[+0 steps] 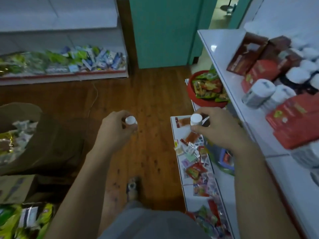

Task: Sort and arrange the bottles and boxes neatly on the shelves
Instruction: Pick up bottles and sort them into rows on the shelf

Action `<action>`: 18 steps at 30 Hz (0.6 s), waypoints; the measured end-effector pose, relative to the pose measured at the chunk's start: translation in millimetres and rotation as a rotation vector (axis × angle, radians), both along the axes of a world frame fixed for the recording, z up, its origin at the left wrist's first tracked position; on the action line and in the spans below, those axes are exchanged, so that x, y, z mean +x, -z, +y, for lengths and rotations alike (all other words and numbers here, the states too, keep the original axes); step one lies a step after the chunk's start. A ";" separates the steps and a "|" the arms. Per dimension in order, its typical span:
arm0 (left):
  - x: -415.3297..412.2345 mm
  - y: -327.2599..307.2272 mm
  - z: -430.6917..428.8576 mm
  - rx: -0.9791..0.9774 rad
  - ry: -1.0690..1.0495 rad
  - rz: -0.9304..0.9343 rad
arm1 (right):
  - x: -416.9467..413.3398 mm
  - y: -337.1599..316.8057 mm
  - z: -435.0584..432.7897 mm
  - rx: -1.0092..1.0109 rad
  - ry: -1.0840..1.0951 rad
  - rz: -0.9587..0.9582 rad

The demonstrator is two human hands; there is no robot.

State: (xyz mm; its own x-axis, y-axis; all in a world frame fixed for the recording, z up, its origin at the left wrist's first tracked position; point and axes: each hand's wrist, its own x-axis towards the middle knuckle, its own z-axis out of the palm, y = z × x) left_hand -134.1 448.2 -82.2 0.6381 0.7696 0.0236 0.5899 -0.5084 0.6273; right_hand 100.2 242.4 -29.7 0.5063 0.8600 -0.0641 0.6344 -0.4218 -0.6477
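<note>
My left hand (115, 128) grips a small bottle with a white cap (130, 120) over the wooden floor. My right hand (219, 126) grips a second white-capped bottle (196, 119) above the front end of the lower white shelf (191, 190). To the right, the upper white shelf (222, 54) carries red and dark brown boxes (246, 54) and several white-capped bottles (259, 93), some lying on their sides. More red boxes (293, 121) lie near the shelf's front.
Small sachets (195, 161) litter the lower shelf, and a red bowl of packets (207, 90) sits behind them. A low shelf of packets (69, 61) stands at the back left. A brown bag (43, 138) and cardboard box (13, 187) sit on the floor at left.
</note>
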 end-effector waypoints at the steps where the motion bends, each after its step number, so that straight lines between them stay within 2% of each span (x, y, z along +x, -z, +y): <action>1: 10.6 5.2 20.6 -0.004 0.009 -0.004 | 8.4 4.4 18.4 0.000 -0.004 0.011; 7: 104.2 6.1 162.7 0.055 0.147 -0.108 | 67.7 22.6 132.9 0.025 0.108 -0.006; 12: 175.0 -11.9 280.1 0.076 0.270 -0.073 | 117.7 11.9 208.7 0.005 0.252 -0.027; 15: 220.1 -21.0 324.1 0.045 0.392 -0.064 | 144.3 5.4 236.5 0.034 0.381 -0.128; 18: 267.8 -18.4 344.0 0.028 0.467 -0.085 | 163.5 3.3 250.8 0.054 0.470 -0.141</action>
State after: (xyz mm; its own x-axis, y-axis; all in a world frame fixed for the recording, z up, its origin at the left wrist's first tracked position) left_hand 133.7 792.3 -63.8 0.9105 0.3992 0.1077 0.2412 -0.7245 0.6457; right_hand 263.7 493.3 -32.9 0.8407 0.5368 0.0711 0.4666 -0.6516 -0.5981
